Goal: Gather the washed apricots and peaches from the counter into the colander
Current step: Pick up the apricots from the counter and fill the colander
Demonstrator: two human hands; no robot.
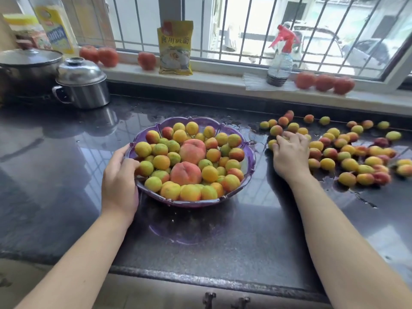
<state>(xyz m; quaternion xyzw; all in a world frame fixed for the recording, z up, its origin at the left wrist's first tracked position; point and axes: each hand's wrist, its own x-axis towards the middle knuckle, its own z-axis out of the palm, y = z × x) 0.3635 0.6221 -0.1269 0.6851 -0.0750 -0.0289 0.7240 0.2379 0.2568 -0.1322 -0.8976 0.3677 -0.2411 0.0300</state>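
Note:
A purple scalloped colander (249, 161) stands mid-counter, heaped with yellow-orange apricots and two larger pink peaches (186, 172). My left hand (120, 177) grips its left rim, thumb over the edge. To the right, several loose apricots (347, 152) lie scattered across the wet dark counter. My right hand (291, 152) lies palm down over the nearest ones, fingers curled around a few apricots at the left end of the scatter. What sits under the palm is hidden.
A steel lidded pot (82, 83) and a larger pan (29, 61) stand back left. The windowsill holds tomatoes (324, 82), a yellow packet (175, 47) and a red-topped spray bottle (279, 61). Water puddles lie near the fruit. The counter's front edge (200, 279) runs below.

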